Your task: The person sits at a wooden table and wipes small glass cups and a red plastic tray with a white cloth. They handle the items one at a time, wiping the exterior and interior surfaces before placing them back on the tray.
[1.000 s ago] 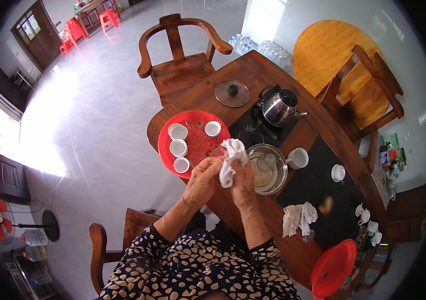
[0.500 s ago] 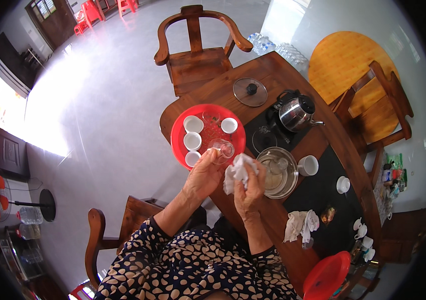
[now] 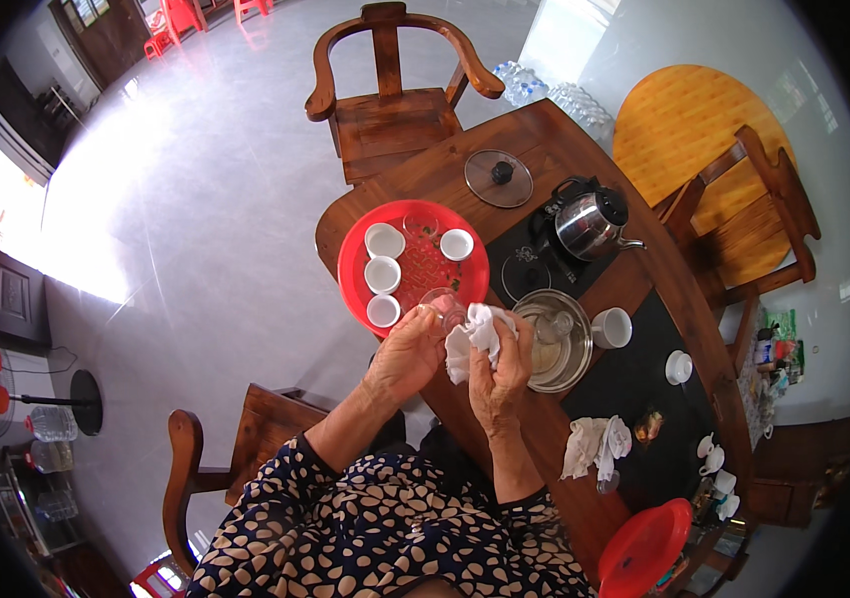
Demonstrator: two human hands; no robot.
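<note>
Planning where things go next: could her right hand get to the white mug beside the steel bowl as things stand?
Probably yes, once freed: the right hand grips a white cloth. The white mug stands uncovered just past the steel bowl.

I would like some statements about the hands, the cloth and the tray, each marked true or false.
1. The right hand holds a white cloth. True.
2. The left hand holds a clear glass cup. True.
3. The red tray carries six white cups. False: four white cups stand on it, with one more clear glass.
4. The kettle stands on the red tray. False: it stands on the black stove beside the tray.
5. A glass lid lies flat on the table. True.
6. The metal bowl is on the floor. False: it sits on the table, right of the cloth.
</note>
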